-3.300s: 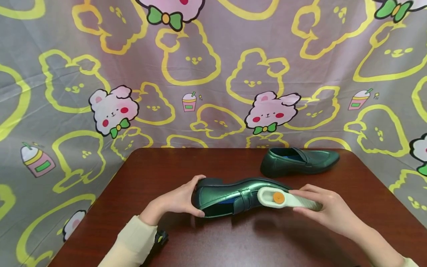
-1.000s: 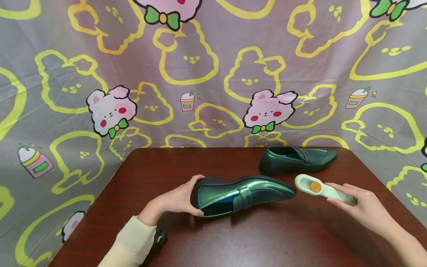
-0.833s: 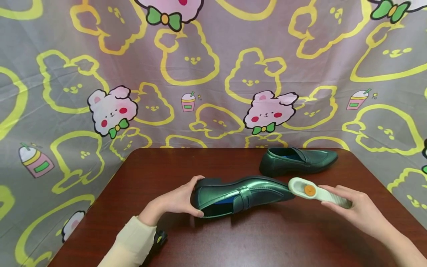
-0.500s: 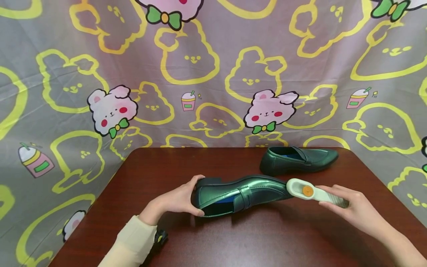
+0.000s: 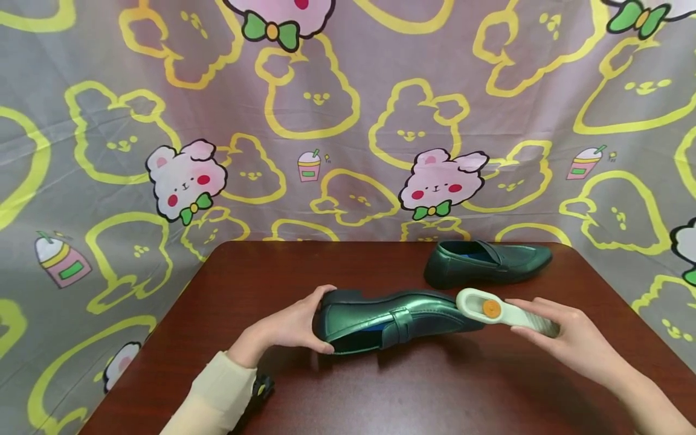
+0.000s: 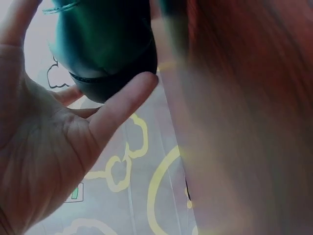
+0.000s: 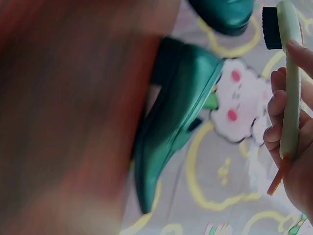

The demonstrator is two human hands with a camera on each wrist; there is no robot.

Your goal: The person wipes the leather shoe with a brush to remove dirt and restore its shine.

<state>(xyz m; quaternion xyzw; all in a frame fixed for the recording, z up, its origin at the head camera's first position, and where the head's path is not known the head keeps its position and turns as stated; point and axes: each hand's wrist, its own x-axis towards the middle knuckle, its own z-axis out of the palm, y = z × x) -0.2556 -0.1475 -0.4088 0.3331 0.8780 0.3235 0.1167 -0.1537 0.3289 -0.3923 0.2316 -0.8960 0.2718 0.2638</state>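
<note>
A dark green loafer [image 5: 375,317] lies tilted on its side, opening toward me, above the brown table. My left hand [image 5: 290,323] grips it round the heel, thumb at the opening's edge and fingers behind. In the left wrist view that hand's thumb [image 6: 127,98] lies along the heel. My right hand [image 5: 565,335] holds a pale green brush [image 5: 489,308] by its handle, its head overlapping the loafer's toe. Dark bristles [image 7: 271,28] show in the right wrist view; the head view hides them. Whether they touch the leather I cannot tell.
A matching loafer [image 5: 484,266] stands upright at the back right of the table [image 5: 261,266], toe to the right. A patterned curtain [image 5: 348,151] hangs behind and at both sides. A small black object [image 5: 263,389] shows by my left wrist.
The brush was over the loafer's front, then moved right past the toe tip, and has since come back left over the toe. The left hand keeps its hold on the heel.
</note>
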